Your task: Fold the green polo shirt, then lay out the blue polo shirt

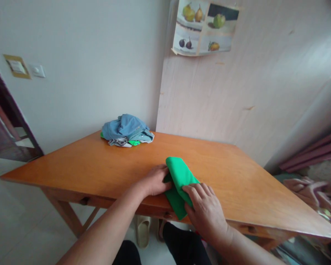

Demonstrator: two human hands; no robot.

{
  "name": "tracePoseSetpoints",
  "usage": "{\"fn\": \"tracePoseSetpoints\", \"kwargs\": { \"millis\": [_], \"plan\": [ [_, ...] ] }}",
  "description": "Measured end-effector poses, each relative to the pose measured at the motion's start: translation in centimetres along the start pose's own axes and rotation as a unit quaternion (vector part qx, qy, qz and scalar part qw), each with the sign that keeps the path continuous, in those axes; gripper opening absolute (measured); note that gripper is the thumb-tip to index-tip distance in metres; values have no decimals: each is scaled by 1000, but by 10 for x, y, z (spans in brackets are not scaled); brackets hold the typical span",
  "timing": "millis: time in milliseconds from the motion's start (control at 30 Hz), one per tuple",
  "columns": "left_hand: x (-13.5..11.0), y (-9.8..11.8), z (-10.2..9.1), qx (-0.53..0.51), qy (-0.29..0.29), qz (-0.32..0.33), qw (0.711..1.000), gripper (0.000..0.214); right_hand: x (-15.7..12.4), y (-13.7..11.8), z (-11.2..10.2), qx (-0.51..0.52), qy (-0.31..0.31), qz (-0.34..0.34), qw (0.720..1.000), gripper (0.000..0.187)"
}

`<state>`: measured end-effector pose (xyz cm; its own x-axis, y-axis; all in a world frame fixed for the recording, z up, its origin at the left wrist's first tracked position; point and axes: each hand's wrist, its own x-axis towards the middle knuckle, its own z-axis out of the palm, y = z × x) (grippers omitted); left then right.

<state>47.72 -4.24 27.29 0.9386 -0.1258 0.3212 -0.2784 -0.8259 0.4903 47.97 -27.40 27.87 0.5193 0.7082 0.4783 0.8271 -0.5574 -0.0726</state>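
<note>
The green cloth (180, 171) lies at the front edge of the tabletop (99, 169), around the middle of that edge, and its lower tip reaches to the edge and seems to hang slightly over it. It is part-way worked, as far as I can judge: the cloth is doubled into a narrow, layered bundle, with a bright, rounded upper layer lying slantwise over a darker part beneath. The layers do not yet sit flat or line up, so squaring and flattening them looks like the portion still undone on this piece.

The right hand (206, 209) grasps the bundle's right side, fingers curled over the top layer and thumb lower down by the near end. The left hand (156, 181) is at the left side, its fingertips tucked behind or under the bright layer and its thumb against the darker part; whether it pinches the fabric or only steadies it, I cannot tell.

Near the back left corner of the tabletop, close to the wall (99, 66), a pile of crumpled fabric (127, 127) sits well apart from both hands. It shows blue on top, with grey, patterned and bright green bits underneath, all loose and unfolded by the look of it, and neither hand touches it
</note>
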Motion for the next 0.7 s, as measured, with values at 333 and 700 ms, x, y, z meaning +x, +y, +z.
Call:
{"fn": "tracePoseSetpoints", "kwargs": {
  "millis": [333, 700],
  "plan": [
    [-10, -10, 11, 84, 91, -77, 989, 37, -8, -17, 1, 19, -20, -54, 998, 29],
    [-15, -11, 1, -30, 128, -171, 976, 25, -12, 8, -2, -32, 4, -17, 999, 20]
  ]
}}
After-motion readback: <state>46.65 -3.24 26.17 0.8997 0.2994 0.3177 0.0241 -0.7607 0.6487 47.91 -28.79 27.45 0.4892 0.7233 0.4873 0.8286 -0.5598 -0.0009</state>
